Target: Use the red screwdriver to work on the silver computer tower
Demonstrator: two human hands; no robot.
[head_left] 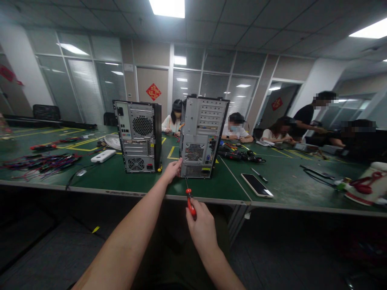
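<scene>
Computer tower (198,139) upright, rear facing us, near the front edge of the green surface (225,189)! Left hand (173,171) at its lower left edge, touching the metal, though whether it pinches I can't tell; right hand (202,223) wrapped round a red-handled screwdriver (190,201), tip up by the bottom corner. Rear panel (192,121) in place, so this looks unfinished; any screw out? Too small to tell. Second tower (138,139) stands left, untouched. No brand readable; a red diamond sign (153,92) behind carries gold characters, too blurred to read.
</scene>
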